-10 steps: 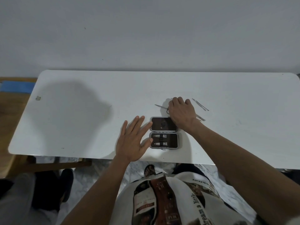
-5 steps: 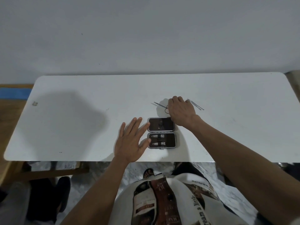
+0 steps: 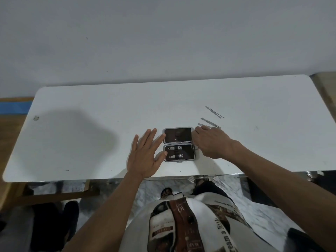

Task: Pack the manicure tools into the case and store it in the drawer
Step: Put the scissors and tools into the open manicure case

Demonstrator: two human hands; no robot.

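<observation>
White laminate forms the surface (image 3: 91, 110), on which an opened case (image 3: 179, 144) is laid flat near the front edge. Its dark lining is seen in both halves; two small clippers (image 3: 175, 152) are held in the nearer half, while what the farther half holds cannot be told. The left hand (image 3: 146, 155) is laid palm down with its fingers spread, the thumb and forefinger touching the left rim of the case. The right hand (image 3: 211, 142) is set just beside the right rim of the case, knuckles up and fingers curled downward; a small metal ring (image 3: 196, 147) is glimpsed at its fingertips by the nearer half, though whether it is pinched cannot be told. Two thin metal tools (image 3: 209, 123) are left lying just beyond the right hand, partly hidden by it, and a slim double-ended tool (image 3: 215, 112) is seen farther back, apart from them. A small grey mark (image 3: 36, 117) is noticed near the left end of the surface.
</observation>
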